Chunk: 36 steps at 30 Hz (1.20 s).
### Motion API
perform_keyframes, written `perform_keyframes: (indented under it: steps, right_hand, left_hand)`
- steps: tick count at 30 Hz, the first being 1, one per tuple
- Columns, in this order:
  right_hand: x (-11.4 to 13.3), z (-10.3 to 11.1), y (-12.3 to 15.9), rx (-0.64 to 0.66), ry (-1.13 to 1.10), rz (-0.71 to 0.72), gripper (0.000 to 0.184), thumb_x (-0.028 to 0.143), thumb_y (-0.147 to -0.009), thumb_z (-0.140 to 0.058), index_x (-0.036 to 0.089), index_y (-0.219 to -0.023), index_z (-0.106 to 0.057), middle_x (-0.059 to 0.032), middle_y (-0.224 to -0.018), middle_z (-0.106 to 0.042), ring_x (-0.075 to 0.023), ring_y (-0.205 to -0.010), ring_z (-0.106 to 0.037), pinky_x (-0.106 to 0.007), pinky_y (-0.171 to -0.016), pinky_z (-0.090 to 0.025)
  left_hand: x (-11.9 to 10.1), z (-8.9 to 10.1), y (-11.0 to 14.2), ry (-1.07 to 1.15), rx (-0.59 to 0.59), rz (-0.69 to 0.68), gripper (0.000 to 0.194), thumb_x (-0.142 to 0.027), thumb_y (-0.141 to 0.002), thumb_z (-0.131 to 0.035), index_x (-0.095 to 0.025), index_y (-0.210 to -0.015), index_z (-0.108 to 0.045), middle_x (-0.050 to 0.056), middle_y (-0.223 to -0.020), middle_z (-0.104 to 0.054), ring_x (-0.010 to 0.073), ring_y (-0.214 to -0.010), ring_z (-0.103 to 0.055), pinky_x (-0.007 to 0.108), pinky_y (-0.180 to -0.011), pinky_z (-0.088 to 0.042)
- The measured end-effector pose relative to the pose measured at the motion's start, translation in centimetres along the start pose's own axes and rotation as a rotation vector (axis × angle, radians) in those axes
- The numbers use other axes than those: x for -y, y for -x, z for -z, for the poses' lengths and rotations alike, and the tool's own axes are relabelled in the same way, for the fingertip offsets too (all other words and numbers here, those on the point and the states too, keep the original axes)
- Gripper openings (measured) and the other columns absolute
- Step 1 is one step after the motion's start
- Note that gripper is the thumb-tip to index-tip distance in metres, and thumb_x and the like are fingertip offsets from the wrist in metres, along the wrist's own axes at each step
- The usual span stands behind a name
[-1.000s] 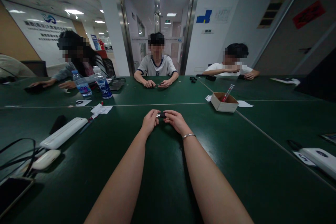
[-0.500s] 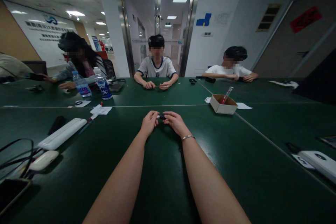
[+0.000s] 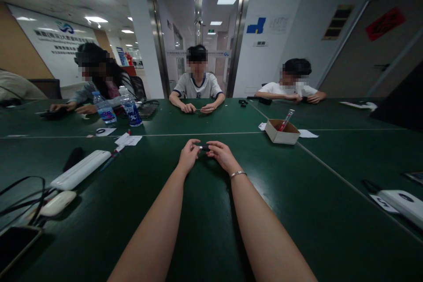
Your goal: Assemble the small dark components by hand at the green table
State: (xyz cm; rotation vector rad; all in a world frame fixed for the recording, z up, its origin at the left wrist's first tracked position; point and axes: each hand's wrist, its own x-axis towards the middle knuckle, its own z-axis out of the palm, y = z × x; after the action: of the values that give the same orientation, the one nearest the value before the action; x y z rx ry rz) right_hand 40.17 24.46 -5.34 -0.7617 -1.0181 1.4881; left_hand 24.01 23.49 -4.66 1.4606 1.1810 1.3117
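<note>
My left hand point(image 3: 188, 155) and my right hand point(image 3: 221, 154) meet over the dark green table point(image 3: 211, 211), both arms stretched forward. Between their fingertips they pinch a small dark object with a silvery end point(image 3: 203, 147), each hand closed on one end of it. It is too small to name with certainty. A thin bracelet point(image 3: 238, 173) sits on my right wrist.
A small cardboard box point(image 3: 282, 131) with a red-tipped tube stands to the right. White power banks point(image 3: 80, 169) point(image 3: 403, 202), cables and a phone point(image 3: 16, 242) lie at the sides. Two water bottles point(image 3: 130, 106) stand at the back left. Three other people sit across the table.
My hands stay together on the small object. The view has shifted slightly; the person at the far left has moved their hand on the table.
</note>
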Motion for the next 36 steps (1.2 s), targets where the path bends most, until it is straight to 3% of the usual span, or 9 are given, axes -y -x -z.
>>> perform_keyframes:
  steps: [5, 8, 11, 17, 22, 28, 36]
  right_hand:
    - [-0.07, 0.01, 0.00, 0.001, -0.002, -0.005, 0.024, 0.017, -0.067, -0.079, 0.013, -0.089, -0.071, -0.0061, -0.076, -0.070, -0.0140, -0.062, -0.066, -0.020, -0.058, -0.055]
    - [-0.04, 0.03, -0.04, -0.007, 0.000, -0.004, 0.021, 0.016, -0.068, -0.078, 0.014, -0.088, -0.071, -0.0057, -0.076, -0.069, -0.0136, -0.061, -0.066, -0.020, -0.058, -0.055]
    - [0.02, 0.04, -0.05, -0.002, 0.006, -0.007, 0.021, 0.016, -0.069, -0.079, 0.014, -0.088, -0.071, -0.0052, -0.076, -0.069, -0.0135, -0.061, -0.066, -0.020, -0.059, -0.055]
    - [0.08, -0.01, 0.07, -0.007, 0.006, -0.011, 0.020, 0.015, -0.069, -0.078, 0.014, -0.088, -0.071, -0.0050, -0.076, -0.069, -0.0135, -0.062, -0.066, -0.020, -0.059, -0.055]
    - [0.25, -0.09, 0.20, -0.006, 0.001, -0.005, 0.021, 0.015, -0.069, -0.079, 0.014, -0.088, -0.070, -0.0049, -0.076, -0.069, -0.0135, -0.063, -0.066, -0.020, -0.059, -0.055]
    - [0.36, -0.15, 0.22, -0.009, 0.021, -0.003, 0.020, 0.016, -0.069, -0.079, 0.015, -0.087, -0.070, -0.0044, -0.074, -0.068, -0.0143, -0.062, -0.066, -0.021, -0.058, -0.056]
    - [0.37, -0.23, 0.26, 0.009, 0.033, -0.013, 0.021, 0.016, -0.069, -0.079, 0.015, -0.089, -0.071, -0.0038, -0.077, -0.068, -0.0132, -0.061, -0.065, -0.020, -0.057, -0.055]
  left_hand:
    - [0.34, 0.04, -0.13, 0.004, 0.021, 0.011, 0.035, -0.044, -0.085, -0.049, -0.017, -0.106, -0.056, -0.003, -0.061, -0.053, 0.0092, -0.046, -0.042, 0.019, -0.045, -0.032]
    - [0.22, -0.04, -0.16, 0.042, -0.013, 0.023, 0.035, -0.033, -0.079, -0.055, -0.018, -0.111, -0.054, -0.003, -0.070, -0.056, 0.0076, -0.046, -0.043, 0.019, -0.044, -0.032]
    - [0.01, -0.08, -0.13, 0.063, -0.034, 0.018, 0.034, -0.027, -0.077, -0.055, -0.018, -0.109, -0.055, -0.003, -0.067, -0.055, 0.0074, -0.045, -0.041, 0.019, -0.044, -0.031]
    - [-0.21, -0.08, 0.01, 0.042, 0.020, -0.002, 0.032, -0.040, -0.083, -0.051, -0.015, -0.101, -0.057, -0.003, -0.056, -0.051, 0.0087, -0.043, -0.040, 0.019, -0.044, -0.030]
    - [-0.28, -0.09, 0.09, 0.046, 0.000, 0.022, 0.039, -0.050, -0.087, -0.044, -0.017, -0.102, -0.058, -0.001, -0.063, -0.053, 0.0089, -0.045, -0.042, 0.019, -0.043, -0.031]
    - [0.07, 0.10, -0.14, 0.055, -0.038, 0.045, 0.029, -0.029, -0.080, -0.049, -0.019, -0.106, -0.057, -0.001, -0.077, -0.054, 0.0071, -0.047, -0.044, 0.018, -0.044, -0.032]
    - [-0.23, 0.11, -0.06, 0.012, 0.001, 0.017, 0.027, -0.036, -0.086, -0.046, -0.017, -0.098, -0.061, -0.003, -0.055, -0.048, 0.0096, -0.044, -0.040, 0.019, -0.045, -0.030]
